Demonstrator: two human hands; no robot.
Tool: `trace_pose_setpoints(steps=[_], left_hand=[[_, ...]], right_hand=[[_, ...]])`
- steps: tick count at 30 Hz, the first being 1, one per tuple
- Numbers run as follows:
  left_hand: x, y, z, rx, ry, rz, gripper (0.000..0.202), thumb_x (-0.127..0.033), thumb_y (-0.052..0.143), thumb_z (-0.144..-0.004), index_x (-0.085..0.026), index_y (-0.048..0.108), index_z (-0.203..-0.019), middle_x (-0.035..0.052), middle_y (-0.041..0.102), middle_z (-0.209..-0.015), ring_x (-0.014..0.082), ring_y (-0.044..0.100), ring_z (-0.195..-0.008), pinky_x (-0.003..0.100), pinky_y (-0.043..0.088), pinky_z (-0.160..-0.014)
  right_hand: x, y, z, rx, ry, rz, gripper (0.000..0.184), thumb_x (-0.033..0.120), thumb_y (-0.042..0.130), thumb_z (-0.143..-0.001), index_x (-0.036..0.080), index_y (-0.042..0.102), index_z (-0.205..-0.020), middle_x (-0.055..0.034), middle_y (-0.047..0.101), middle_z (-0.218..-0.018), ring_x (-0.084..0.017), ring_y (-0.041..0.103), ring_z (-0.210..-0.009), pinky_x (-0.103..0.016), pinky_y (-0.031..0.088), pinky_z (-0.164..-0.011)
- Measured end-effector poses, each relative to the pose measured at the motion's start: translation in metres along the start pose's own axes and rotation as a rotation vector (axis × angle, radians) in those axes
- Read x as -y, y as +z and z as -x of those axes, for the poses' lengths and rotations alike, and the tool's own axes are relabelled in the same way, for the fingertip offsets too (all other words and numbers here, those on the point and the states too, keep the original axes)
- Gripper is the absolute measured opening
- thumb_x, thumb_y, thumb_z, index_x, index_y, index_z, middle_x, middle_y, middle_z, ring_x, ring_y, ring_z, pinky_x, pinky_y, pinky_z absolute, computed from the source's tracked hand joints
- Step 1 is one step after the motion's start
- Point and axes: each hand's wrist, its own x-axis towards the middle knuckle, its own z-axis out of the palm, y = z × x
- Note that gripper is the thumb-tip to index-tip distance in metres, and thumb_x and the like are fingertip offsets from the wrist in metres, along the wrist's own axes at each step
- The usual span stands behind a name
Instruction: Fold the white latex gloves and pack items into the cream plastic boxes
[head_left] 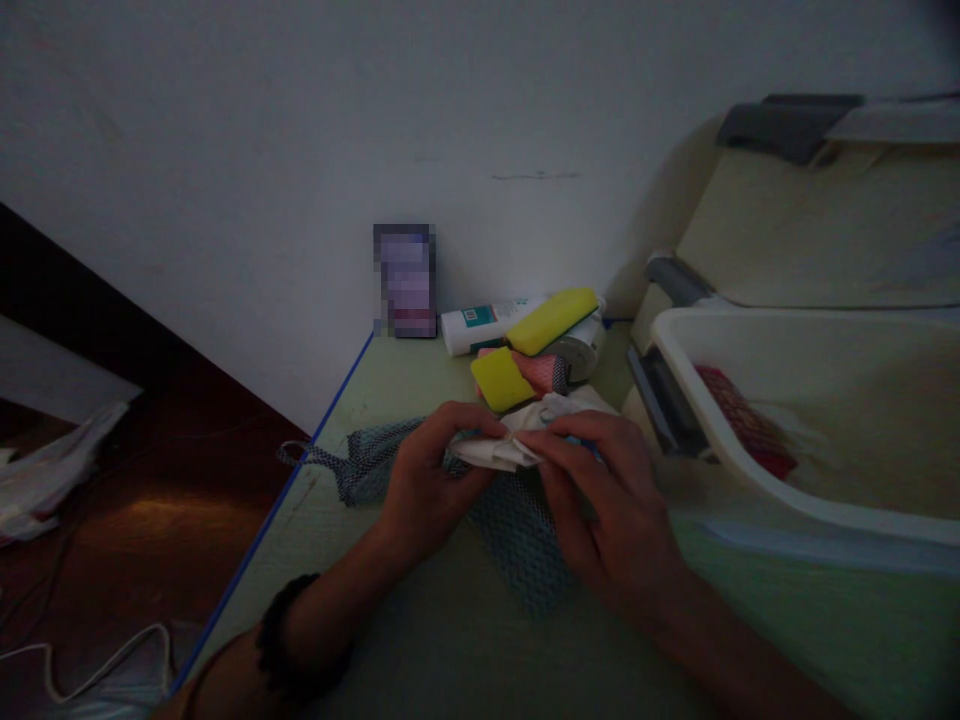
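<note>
Both hands pinch a crumpled white piece (495,455) of paper or thin cloth, I cannot tell which. My left hand (431,470) grips its left side between thumb and fingers. On its right side, the thumb and fingers of my right hand (611,490) close on a fold. Under and beside the hands lie a blue-grey mesh cloth (529,560) and another with a loop (367,460), partly covered. Just beyond are a small yellow sponge (499,378), a pink mesh cloth (544,368) and a longer yellow sponge (551,320).
A white tube (480,325) lies near the wall, with a phone (409,285) leaning left of it. To the right stands a white bin (667,330) with a raised lid and a red packet (742,420) inside. The table's blue edge (277,490) runs along the left.
</note>
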Motion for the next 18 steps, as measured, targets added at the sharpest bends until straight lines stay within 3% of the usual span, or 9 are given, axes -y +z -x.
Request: trace_pose_setpoints(steps=[5,11,18], left_hand=[[0.0007,0.001,0.0005,-0.009,0.016,0.016,0.018,-0.008,0.067,-0.074,-0.017,0.061,-0.088,0.0039,0.064,-0.086,0.0151,0.062,-0.085,0.027,0.048,-0.077],[0.0026,0.0011,0.0008,-0.011,0.007,0.016,0.017,-0.008,0.068,-0.073,-0.017,0.062,-0.087,0.0047,0.065,-0.086,0.0162,0.063,-0.084,0.028,0.049,-0.077],[0.0008,0.0008,0.0013,-0.018,-0.006,0.017,0.018,-0.008,0.068,-0.072,-0.018,0.062,-0.086,0.004,0.065,-0.085,0.0166,0.063,-0.083,0.029,0.049,-0.075]], right_hand=[[-0.0018,0.0008,0.0001,-0.061,0.01,-0.011,0.016,0.007,0.056,-0.083,0.013,0.056,-0.098,-0.0059,0.055,-0.095,-0.017,0.05,-0.094,-0.033,0.041,-0.086],[-0.0013,0.0021,0.0041,-0.03,0.013,0.021,0.021,0.008,0.055,-0.085,0.015,0.06,-0.105,-0.0062,0.05,-0.094,-0.018,0.049,-0.091,-0.035,0.043,-0.077],[0.0011,0.004,0.0023,-0.042,0.024,0.033,0.02,0.007,0.06,-0.081,0.017,0.06,-0.098,-0.005,0.05,-0.094,-0.018,0.049,-0.09,-0.035,0.044,-0.077]])
